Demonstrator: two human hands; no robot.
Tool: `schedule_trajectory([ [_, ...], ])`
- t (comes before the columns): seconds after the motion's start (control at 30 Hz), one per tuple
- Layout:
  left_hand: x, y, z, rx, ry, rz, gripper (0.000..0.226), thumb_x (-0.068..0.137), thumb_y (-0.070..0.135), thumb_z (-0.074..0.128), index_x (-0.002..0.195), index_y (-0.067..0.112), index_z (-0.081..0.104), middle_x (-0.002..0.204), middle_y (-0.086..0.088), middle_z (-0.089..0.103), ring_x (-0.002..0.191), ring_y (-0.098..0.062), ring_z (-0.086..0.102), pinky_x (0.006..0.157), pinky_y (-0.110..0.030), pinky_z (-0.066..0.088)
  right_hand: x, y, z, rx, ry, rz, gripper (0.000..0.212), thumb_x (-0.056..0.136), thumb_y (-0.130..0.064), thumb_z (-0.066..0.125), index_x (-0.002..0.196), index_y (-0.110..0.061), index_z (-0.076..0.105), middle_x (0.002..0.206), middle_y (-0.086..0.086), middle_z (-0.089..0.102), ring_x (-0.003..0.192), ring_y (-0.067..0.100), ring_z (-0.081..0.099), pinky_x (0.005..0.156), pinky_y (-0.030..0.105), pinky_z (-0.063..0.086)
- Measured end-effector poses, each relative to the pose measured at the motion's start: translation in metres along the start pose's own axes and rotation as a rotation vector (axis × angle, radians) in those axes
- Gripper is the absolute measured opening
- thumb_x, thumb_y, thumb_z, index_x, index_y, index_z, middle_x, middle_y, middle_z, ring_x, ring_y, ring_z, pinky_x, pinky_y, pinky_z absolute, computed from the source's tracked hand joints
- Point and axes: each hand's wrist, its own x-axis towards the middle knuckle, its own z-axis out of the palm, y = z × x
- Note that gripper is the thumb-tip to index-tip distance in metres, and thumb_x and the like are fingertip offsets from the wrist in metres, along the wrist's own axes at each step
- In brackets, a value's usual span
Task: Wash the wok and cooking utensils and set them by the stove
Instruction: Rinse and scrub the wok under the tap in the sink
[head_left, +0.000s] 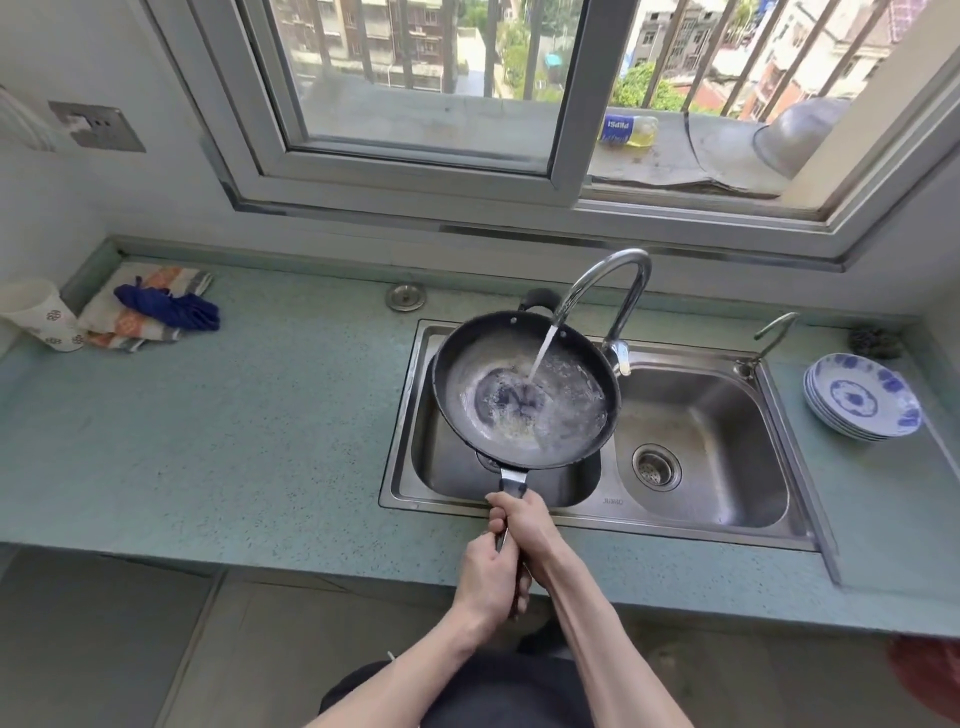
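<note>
Both hands grip the 1 long handle of the wok (524, 389), which sits at the centre of the frame above the left basin of the sink (779, 535). The right hand (524, 525) is the forward one, fingers curled tight round the handle just behind the metal collar where it joins the pan. The left hand (488, 577) wraps the tail end of the same handle, lower in the frame and nearer the body. Neither hand has any slack in it.

The handle's long axis runs almost straight from the bottom of the frame up toward the window, so the pan lies directly ahead of the knuckles. The faucet (613, 280) arcs in from the upper right and its stream lands in the right half of the bowl, where water is pooling and foaming.

The step in hand looks like rinsing. Tipping the water out would likely mean rolling the wrists about that handle axis, and the right hand, being nearer the pan, would carry most of the load. No stove shows in view, nor any utensils. A stack of plates (862, 397) sits at the right edge.
</note>
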Motion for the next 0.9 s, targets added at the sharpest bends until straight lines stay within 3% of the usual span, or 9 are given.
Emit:
schedule_trajectory([
  [0.17,0.001,0.005,0.004,-0.134,-0.058,-0.085,0.05,0.108,0.027,0.041,0.063,0.007,0.046,0.047,-0.011,0.045,0.031,-0.019,0.041,0.039,-0.023,0.031,0.0,-0.003,-0.002,-0.079,0.115,0.006,0.037,0.089,-0.006,0.058,0.054,-0.016,0.052,0.05,0.003,0.053,0.05,0.019,0.049,0.054,0.03,0.041],
  [0.43,-0.006,0.01,0.012,-0.126,-0.04,-0.09,0.05,0.108,0.028,0.04,0.062,0.009,0.044,0.044,-0.011,0.043,0.031,-0.019,0.039,0.038,-0.02,0.027,-0.003,0.0,-0.008,0.03,0.054,0.069,0.034,0.094,-0.003,0.057,0.063,-0.016,0.048,0.051,0.0,0.047,0.046,0.013,0.042,0.046,0.023,0.034],
  [0.67,-0.007,0.005,0.006,0.067,0.047,0.011,0.057,0.106,0.032,0.039,0.056,0.01,0.051,0.045,-0.014,0.05,0.034,-0.024,0.045,0.036,-0.025,0.034,-0.002,0.001,-0.001,0.167,-0.051,0.1,0.032,0.098,0.002,0.053,0.076,-0.018,0.041,0.057,-0.003,0.037,0.045,0.008,0.04,0.044,0.019,0.031],
  [0.9,0.0,-0.007,-0.002,-0.059,0.002,-0.047,0.051,0.108,0.03,0.04,0.064,0.005,0.049,0.048,-0.014,0.047,0.032,-0.021,0.042,0.037,-0.021,0.03,-0.003,0.002,0.006,-0.134,0.031,0.016,0.034,0.093,-0.006,0.055,0.06,-0.014,0.05,0.051,0.003,0.051,0.045,0.014,0.047,0.047,0.025,0.04],
])
